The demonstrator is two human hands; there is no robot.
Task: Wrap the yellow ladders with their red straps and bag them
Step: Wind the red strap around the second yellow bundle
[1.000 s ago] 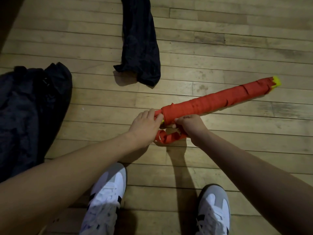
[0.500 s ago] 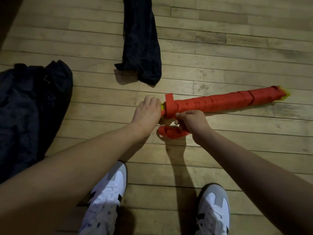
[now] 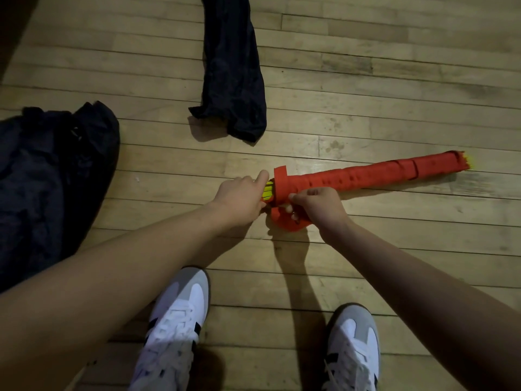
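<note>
Now that the bundled yellow ladder (image 3: 363,177) has rolled flat, the right hand (image 3: 317,206) pinches the loose red strap (image 3: 290,221) near its left end, the left hand (image 3: 239,197) steadies it with a straight finger; wrapping nears completion.

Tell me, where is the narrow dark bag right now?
The narrow dark bag lies flat on the wooden floor at top centre, beyond both hands and the red-wrapped ladder bundle.
</note>
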